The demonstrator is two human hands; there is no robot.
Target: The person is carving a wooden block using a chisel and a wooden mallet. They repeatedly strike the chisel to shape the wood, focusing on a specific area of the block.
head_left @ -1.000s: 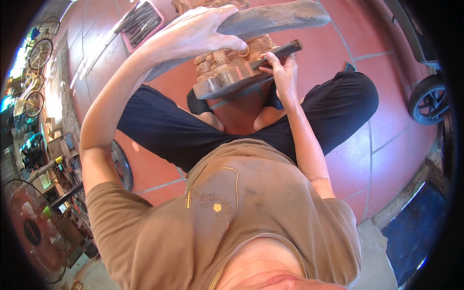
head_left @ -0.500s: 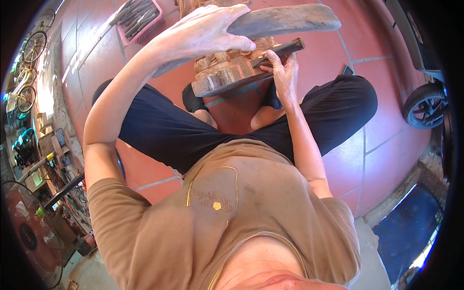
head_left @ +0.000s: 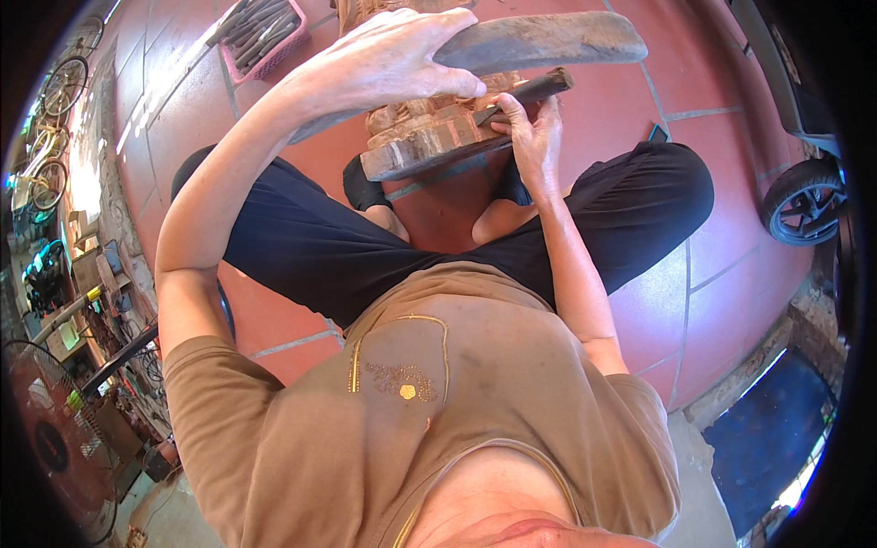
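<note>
My left hand (head_left: 402, 59) is closed around a long, flat wooden mallet (head_left: 548, 41), greyish brown and worn. Its broad end reaches to the right, and a narrower part shows under my left wrist. Below it, my right hand (head_left: 534, 132) grips a chisel (head_left: 545, 85) by thumb and fingers, its dark handle end pointing up and right. The chisel's blade end lies against a carved wooden piece (head_left: 411, 151) with a flat, stepped base, standing on the floor in front of my feet. The mallet and my left hand hide part of the carving. Mallet and chisel handle look apart.
A pink basket (head_left: 290, 47) of several chisels or similar tools stands at the far left on red floor tiles (head_left: 731, 247). My crossed legs (head_left: 630, 196) flank the carving. A black wheel (head_left: 804, 203) is at right. At left are a fan (head_left: 55, 438) and bicycles (head_left: 59, 100).
Hardly anything differs. The chisel's handle end has shifted very slightly up and left; both hands keep their grips.
</note>
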